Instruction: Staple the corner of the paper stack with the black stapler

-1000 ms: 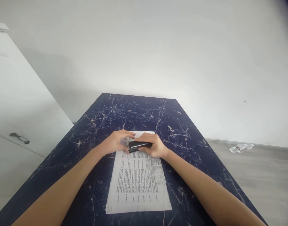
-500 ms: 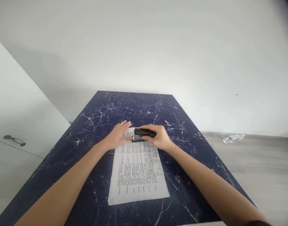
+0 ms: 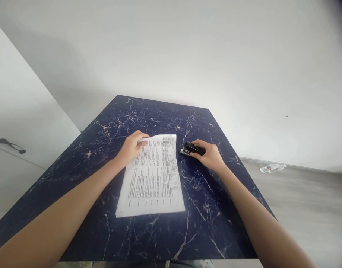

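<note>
Printed paper sheets (image 3: 152,175) lie on the dark blue marbled table, their far edge slightly raised. My left hand (image 3: 133,146) pinches their far left corner, thumb on top and fingers at the edge. To the right of the papers, my right hand (image 3: 210,153) is closed around a black stapler (image 3: 193,148). The stapler's jaws point left toward the sheets and are apart from them. Whether the stapler rests on the table or hangs just above it, I cannot tell.
The marbled table (image 3: 160,111) stands against a pale wall (image 3: 171,52). At the left is a white cabinet with a dark handle (image 3: 11,145). A clear plastic piece (image 3: 272,168) lies on the grey floor (image 3: 294,204) at the right.
My right hand has drawn the stapler rightward off the papers. My left hand has gone from lying spread at the top to gripping the corner, and the sheets' far edge has risen.
</note>
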Action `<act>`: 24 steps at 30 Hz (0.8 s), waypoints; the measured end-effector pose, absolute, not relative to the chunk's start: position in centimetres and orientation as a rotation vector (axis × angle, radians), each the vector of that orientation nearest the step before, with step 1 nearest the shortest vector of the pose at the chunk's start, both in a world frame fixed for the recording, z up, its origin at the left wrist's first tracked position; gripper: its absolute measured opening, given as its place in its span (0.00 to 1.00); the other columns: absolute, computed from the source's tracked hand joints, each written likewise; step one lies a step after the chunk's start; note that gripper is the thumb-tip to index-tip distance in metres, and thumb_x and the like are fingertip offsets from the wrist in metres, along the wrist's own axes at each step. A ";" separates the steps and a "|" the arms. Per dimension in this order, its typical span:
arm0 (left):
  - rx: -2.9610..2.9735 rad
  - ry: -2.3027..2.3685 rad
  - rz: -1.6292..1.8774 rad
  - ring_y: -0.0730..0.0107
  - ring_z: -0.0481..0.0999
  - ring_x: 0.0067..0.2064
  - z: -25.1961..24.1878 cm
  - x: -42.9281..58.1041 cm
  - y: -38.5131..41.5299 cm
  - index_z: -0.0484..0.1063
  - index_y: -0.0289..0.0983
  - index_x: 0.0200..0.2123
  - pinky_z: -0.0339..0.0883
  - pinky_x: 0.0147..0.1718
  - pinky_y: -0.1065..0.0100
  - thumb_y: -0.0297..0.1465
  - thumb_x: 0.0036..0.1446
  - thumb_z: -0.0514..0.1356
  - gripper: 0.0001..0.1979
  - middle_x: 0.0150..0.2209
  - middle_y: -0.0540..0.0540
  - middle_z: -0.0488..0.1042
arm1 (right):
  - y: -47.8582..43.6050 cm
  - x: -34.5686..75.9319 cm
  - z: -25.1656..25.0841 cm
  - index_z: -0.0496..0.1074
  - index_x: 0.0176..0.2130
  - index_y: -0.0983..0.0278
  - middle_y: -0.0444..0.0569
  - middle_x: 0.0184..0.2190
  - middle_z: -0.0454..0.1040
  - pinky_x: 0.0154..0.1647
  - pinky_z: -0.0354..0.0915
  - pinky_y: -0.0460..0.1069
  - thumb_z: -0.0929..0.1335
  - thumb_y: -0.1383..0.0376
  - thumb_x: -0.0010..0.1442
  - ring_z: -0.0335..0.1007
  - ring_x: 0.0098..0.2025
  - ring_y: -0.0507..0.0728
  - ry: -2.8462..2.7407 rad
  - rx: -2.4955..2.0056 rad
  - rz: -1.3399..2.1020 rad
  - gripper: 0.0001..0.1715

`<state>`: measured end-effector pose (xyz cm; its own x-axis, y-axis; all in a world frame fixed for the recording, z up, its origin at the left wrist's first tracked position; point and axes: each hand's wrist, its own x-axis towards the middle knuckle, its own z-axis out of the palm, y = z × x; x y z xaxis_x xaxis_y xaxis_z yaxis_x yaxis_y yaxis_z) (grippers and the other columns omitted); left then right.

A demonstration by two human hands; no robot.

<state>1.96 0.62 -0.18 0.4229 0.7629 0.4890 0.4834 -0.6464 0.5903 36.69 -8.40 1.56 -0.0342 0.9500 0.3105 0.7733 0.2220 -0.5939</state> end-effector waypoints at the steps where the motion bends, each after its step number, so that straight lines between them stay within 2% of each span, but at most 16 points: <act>1: 2.309 1.088 1.129 0.64 0.75 0.44 -0.1 1.9 0.7 0.74 0.40 0.45 0.68 0.47 0.62 0.27 0.65 0.58 0.08 0.43 0.45 0.74 | -8.6 36.3 1.8 0.79 0.49 0.59 0.51 0.44 0.82 0.52 0.74 0.64 0.75 0.63 0.55 0.80 0.46 0.66 -1.886 -1.564 0.373 0.20; 6: 2.276 1.162 1.281 0.65 0.74 0.42 0.2 0.9 1.6 0.75 0.42 0.43 0.69 0.44 0.62 0.27 0.65 0.59 0.06 0.41 0.47 0.74 | -9.6 34.9 3.2 0.79 0.51 0.58 0.50 0.48 0.81 0.53 0.74 0.63 0.74 0.63 0.58 0.79 0.49 0.66 -2.042 -1.469 0.571 0.20; 11: 2.244 1.274 1.397 0.65 0.74 0.42 0.0 0.1 2.4 0.75 0.41 0.41 0.68 0.46 0.61 0.26 0.64 0.60 0.06 0.40 0.48 0.74 | -9.9 34.7 3.4 0.79 0.50 0.57 0.49 0.48 0.81 0.53 0.74 0.61 0.74 0.62 0.57 0.78 0.49 0.65 -2.055 -1.429 0.711 0.19; 19: 2.238 1.361 1.399 0.65 0.74 0.42 -0.2 0.2 2.3 0.75 0.41 0.42 0.69 0.47 0.60 0.25 0.63 0.60 0.07 0.40 0.48 0.74 | -10.5 33.7 3.8 0.78 0.50 0.58 0.47 0.48 0.81 0.51 0.75 0.57 0.74 0.64 0.57 0.78 0.49 0.62 -2.104 -1.376 0.808 0.19; 24: 2.303 1.388 1.273 0.60 0.74 0.48 -0.6 0.3 2.5 0.74 0.41 0.46 0.69 0.53 0.55 0.25 0.64 0.59 0.09 0.45 0.45 0.74 | -10.7 33.3 4.0 0.78 0.50 0.58 0.47 0.47 0.81 0.52 0.74 0.57 0.74 0.63 0.58 0.78 0.47 0.61 -2.138 -1.351 0.823 0.19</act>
